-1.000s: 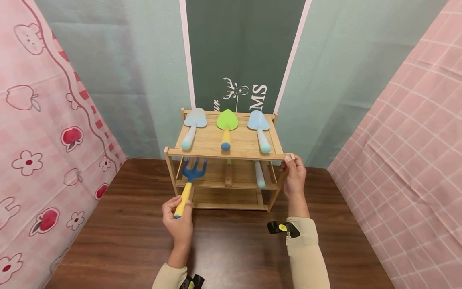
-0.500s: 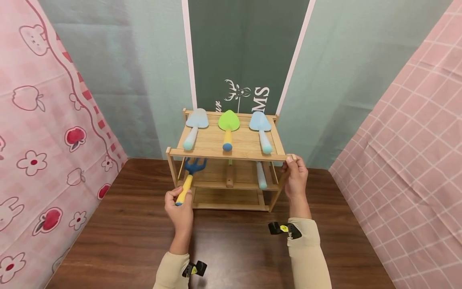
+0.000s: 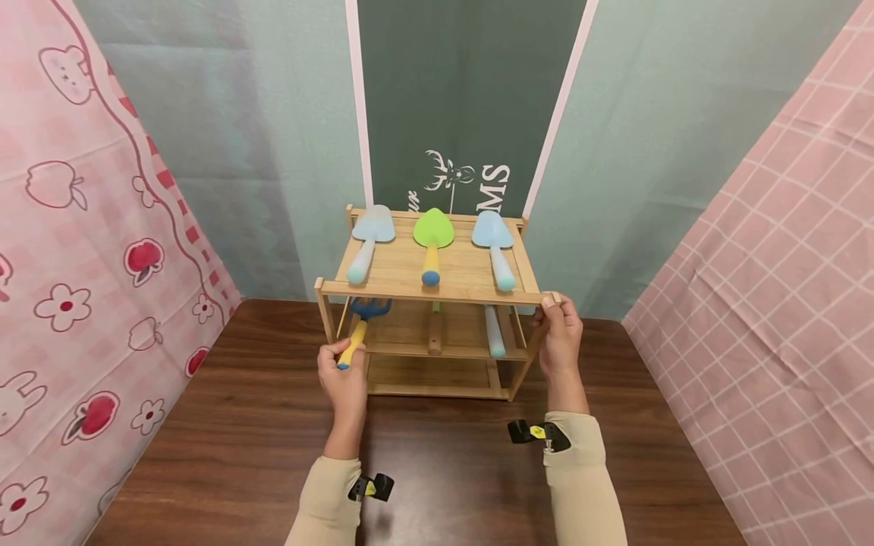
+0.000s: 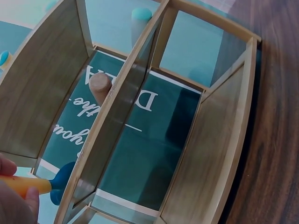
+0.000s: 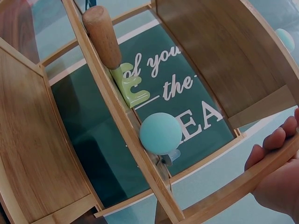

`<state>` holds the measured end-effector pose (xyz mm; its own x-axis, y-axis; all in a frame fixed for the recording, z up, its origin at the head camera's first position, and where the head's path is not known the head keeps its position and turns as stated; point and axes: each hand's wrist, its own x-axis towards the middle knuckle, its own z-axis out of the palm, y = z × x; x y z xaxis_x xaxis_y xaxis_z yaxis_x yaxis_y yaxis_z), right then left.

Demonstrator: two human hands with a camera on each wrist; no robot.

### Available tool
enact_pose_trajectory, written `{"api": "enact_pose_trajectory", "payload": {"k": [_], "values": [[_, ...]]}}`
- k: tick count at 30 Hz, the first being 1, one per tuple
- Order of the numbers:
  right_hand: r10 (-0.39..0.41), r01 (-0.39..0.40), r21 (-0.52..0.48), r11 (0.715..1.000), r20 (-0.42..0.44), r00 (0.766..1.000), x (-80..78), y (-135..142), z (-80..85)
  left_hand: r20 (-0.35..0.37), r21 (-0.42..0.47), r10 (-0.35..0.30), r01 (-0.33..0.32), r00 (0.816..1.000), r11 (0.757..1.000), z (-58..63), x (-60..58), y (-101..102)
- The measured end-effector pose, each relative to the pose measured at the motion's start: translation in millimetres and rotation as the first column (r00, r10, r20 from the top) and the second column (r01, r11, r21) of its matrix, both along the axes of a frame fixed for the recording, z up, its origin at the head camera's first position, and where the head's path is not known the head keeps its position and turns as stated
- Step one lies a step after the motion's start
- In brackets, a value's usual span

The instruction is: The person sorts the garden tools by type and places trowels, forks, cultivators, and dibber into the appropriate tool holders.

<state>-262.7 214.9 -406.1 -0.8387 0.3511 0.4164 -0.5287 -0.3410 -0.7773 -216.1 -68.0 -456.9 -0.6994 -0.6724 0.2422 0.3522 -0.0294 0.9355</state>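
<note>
My left hand [image 3: 344,383] pinches the yellow handle of a blue-headed toy garden fork [image 3: 356,340]. The fork's tines reach in over the left end of the middle shelf [image 3: 403,334] of a wooden rack. In the left wrist view the blue head [image 4: 60,183] overlaps that shelf's front edge. With thumb and fingers my right hand [image 3: 561,337] grips the rack's front right corner, near the top rail. Further along the middle shelf lie a green-headed rake with a wooden handle [image 5: 103,37] and a tool with a white handle and aqua end [image 3: 495,334].
Three toy trowels lie on the top shelf [image 3: 399,262]: a pale grey one [image 3: 374,225], a green one [image 3: 433,227] and a light blue one [image 3: 492,229]. Below is a bottom shelf [image 3: 426,373]. The rack stands on a dark wood table [image 3: 444,470], with curtains around it.
My left hand has moved forward and up toward the rack, carrying the fork further in over the middle shelf. My right hand keeps its hold on the rack corner.
</note>
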Motion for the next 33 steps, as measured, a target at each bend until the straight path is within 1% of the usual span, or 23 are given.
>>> {"api": "enact_pose_trajectory", "payload": {"k": [3,10,14,20,23,27,30,33], "values": [[-0.005,0.005,0.007,1.0,0.003,1.0,0.2,0,-0.4,0.014,-0.014,0.008,-0.007,1.0,1.0,2.2,-4.4,1],[-0.007,0.007,0.018,1.0,0.001,1.0,0.5,1,-0.7,0.048,-0.015,-0.01,0.011,0.999,1.0,5.7,-14.8,5],[-0.007,0.007,0.013,1.0,0.001,1.0,0.2,1,-0.9,0.061,-0.041,-0.015,0.017,0.998,0.999,5.7,-20.1,6],[0.0,0.0,0.005,1.0,0.0,1.0,0.1,1,-0.9,0.09,-0.102,-0.034,0.043,0.995,0.994,6.1,-23.5,8],[-0.001,0.001,0.003,1.0,-0.001,1.0,0.3,0,-0.9,0.082,-0.121,-0.041,0.051,0.996,0.991,6.6,-25.2,9],[-0.002,0.002,0.006,1.0,0.0,1.0,0.7,0,-0.5,0.09,-0.149,-0.019,0.032,0.996,0.988,7.8,-28.1,11],[-0.005,0.005,0.011,1.0,0.004,1.0,0.7,1,-0.5,0.129,-0.184,0.002,0.022,0.992,0.983,9.5,-29.9,12],[-0.006,0.006,0.013,1.0,0.007,1.0,0.5,1,-0.7,0.17,-0.233,0.008,0.032,0.985,0.972,11.9,-30.9,11]]}}
